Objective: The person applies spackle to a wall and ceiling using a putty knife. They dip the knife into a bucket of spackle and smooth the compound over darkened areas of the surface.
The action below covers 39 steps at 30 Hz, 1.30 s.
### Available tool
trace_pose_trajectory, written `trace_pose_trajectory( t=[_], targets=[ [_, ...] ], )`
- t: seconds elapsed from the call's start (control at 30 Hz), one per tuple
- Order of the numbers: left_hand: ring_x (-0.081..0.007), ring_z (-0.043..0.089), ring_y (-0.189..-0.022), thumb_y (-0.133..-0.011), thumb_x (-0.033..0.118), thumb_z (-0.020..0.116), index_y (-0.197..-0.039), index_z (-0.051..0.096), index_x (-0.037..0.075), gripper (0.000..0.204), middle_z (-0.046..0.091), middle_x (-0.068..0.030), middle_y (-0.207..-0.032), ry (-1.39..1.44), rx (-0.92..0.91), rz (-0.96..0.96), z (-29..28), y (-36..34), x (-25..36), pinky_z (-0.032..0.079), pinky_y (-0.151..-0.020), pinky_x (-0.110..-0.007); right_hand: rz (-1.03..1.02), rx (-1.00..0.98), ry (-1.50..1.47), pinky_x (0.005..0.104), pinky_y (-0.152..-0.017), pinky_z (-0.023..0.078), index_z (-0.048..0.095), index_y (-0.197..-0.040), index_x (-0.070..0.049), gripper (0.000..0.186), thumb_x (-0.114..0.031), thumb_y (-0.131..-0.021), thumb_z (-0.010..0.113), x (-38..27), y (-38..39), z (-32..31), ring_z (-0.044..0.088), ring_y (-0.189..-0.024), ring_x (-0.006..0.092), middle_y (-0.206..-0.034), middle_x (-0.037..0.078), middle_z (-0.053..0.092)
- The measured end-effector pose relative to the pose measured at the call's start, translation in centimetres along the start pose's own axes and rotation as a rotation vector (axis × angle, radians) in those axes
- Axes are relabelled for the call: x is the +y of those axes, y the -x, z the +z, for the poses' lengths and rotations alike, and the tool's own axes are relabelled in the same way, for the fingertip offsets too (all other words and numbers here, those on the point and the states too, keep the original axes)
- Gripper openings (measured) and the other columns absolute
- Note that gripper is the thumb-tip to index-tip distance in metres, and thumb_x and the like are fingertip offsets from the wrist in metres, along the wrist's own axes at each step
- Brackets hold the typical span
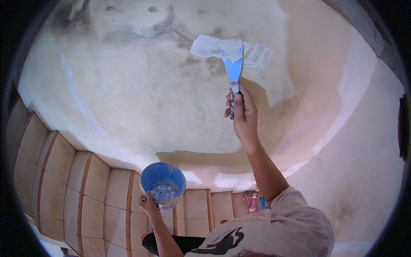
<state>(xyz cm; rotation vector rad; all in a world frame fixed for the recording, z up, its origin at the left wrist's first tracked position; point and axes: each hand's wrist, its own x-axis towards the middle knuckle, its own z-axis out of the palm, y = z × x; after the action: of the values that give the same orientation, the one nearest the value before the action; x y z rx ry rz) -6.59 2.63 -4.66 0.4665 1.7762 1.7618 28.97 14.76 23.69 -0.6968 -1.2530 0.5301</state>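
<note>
My right hand [245,112] is closed round the speckled handle of a putty knife [233,70], raised against the wall. Its blue blade carries pale filler near the wide end, over a freshly smeared white patch [206,46] that spreads to both sides of it. Lower down, my left hand [148,204] grips the near rim of a blue bucket [159,171]. Wet, whitish filler [163,191] lies in the bottom of the bucket, which is tilted so its inside shows.
The wall [150,94] is pale, with dark stains [169,21] near the top and a whitish streak at left. Tiled stairs [94,197] with brown edges run along its foot. Pink and blue objects [256,202] lie on a step beside my right arm.
</note>
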Motion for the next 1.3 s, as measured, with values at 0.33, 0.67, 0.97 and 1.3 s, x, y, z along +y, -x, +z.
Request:
trace_pose_trajectory(
  t=[0.33, 0.67, 0.97, 1.3],
  targets=[
    [-0.011, 0.038, -0.038, -0.089, 0.019, 0.07, -0.072, 0.048, 0.009, 0.03, 0.045, -0.0005, -0.054, -0.022, 0.015, 0.007, 0.3, 0.3, 0.7, 0.026, -0.033, -0.03, -0.101, 0.005, 0.026, 0.0243, -0.063, 0.05, 0.044, -0.144, -0.003, 0.038, -0.013, -0.107, 0.041, 2.4, 1.1, -0.9, 0.053, -0.078, 0.0085, -0.098, 0.005, 0.06],
    [-0.0102, 0.038, -0.04, -0.089, 0.021, 0.07, -0.075, 0.045, 0.012, 0.031, 0.045, 0.0002, -0.058, -0.031, 0.011, -0.015, 0.4, 1.0, 1.3, 0.027, -0.034, -0.03, -0.483, -0.148, 0.673, 0.0344, -0.076, 0.056, 0.063, -0.121, -0.005, 0.026, -0.008, -0.096, 0.06, -5.2, -3.0, -3.7, 0.07, -0.085, 0.0276, -0.101, 0.016, 0.069],
    [-0.0087, 0.04, -0.042, -0.089, 0.021, 0.071, -0.075, 0.046, 0.01, 0.03, 0.046, 0.0011, -0.058, -0.042, -0.012, 0.065, 0.2, 0.1, 0.5, 0.027, -0.036, -0.029, -0.73, -0.358, 1.064, 0.0342, -0.074, 0.055, 0.067, -0.115, -0.003, 0.021, -0.005, -0.094, 0.062, -13.5, -9.6, -3.5, 0.07, -0.086, 0.0279, -0.102, 0.014, 0.07],
    [-0.0102, 0.041, -0.042, -0.088, 0.022, 0.074, -0.085, 0.052, 0.006, 0.027, 0.048, -0.0003, -0.057, -0.05, 0.009, 0.01, 0.6, -0.6, 0.3, 0.029, -0.035, -0.029, -0.6, -0.259, 1.12, 0.0374, -0.074, 0.056, 0.067, -0.115, -0.013, 0.021, -0.013, -0.096, 0.06, -12.9, -7.4, -7.5, 0.07, -0.086, 0.0284, -0.098, 0.01, 0.07]
  ],
)
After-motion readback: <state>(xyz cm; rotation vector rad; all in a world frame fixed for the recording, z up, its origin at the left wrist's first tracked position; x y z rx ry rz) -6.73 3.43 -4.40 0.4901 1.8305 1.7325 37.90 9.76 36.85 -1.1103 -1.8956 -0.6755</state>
